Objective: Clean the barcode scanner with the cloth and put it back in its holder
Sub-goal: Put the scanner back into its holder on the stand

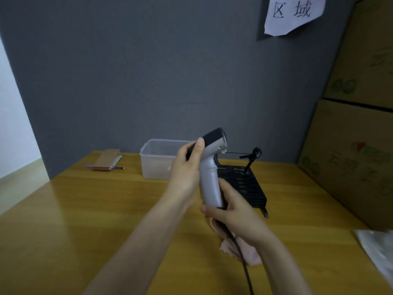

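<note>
A grey barcode scanner (210,177) with a black head is held upright above the wooden table (85,209). My left hand (187,169) grips its head, thumb on the black top. My right hand (231,211) is wrapped around the bottom of the handle and also holds a pink cloth (236,245) bunched under it. The scanner's black cable (246,271) runs down toward me. Behind the scanner stands the black holder (252,158), a thin stalk with a clip on a dark slatted base (246,186).
A clear plastic box (157,158) sits at the back, left of the scanner. A cardboard piece with a pen (108,162) lies at the far left. Stacked cardboard cartons (357,124) line the right side. A silver bag (378,252) lies at the right edge.
</note>
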